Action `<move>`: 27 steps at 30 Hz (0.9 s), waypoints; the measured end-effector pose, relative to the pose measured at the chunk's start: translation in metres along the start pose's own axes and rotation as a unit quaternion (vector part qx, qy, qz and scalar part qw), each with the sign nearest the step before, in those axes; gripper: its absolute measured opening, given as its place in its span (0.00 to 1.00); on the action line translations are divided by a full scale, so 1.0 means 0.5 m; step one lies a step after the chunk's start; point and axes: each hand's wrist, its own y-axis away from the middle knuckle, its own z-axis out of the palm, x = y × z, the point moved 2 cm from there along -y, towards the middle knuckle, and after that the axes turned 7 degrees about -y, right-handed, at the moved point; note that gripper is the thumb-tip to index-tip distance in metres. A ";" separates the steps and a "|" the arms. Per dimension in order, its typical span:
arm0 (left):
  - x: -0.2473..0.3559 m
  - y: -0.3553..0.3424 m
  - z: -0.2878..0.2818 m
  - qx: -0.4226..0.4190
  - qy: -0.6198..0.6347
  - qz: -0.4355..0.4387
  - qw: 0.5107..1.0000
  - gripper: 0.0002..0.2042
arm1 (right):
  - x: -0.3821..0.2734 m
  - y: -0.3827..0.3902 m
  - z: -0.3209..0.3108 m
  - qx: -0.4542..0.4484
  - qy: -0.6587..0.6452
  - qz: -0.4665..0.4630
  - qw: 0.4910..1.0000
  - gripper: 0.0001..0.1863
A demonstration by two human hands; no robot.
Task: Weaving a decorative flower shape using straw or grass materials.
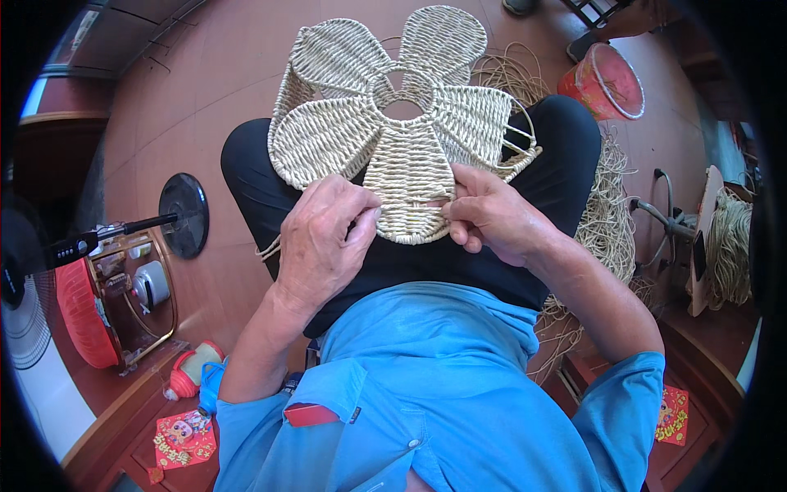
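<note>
A flower-shaped woven basket [402,156] of pale twisted cord rests across my lap, its rounded petals spread around a ring-shaped centre opening. My left hand [328,234] is at the left edge of the nearest petal, thumb and fingers pinched together; what they hold is hidden. On the same petal's right edge, my right hand [485,209] grips the woven cord beside a small gap in the weave. At the right petal, a bare frame with open rungs shows. A loose cord end [269,248] sticks out beside my left knee.
Coils of loose cord [608,205] lie on the floor at the right, near a red bucket [605,82]. A wound bundle of cord [730,246] stands far right. On the left are a fan stand with a round base [184,215] and a red-covered item [84,316].
</note>
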 end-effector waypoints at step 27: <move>0.050 -0.050 0.055 -0.031 -0.025 0.103 0.994 0.06 | -0.006 0.007 0.005 0.010 -0.029 -0.004 1.000 0.30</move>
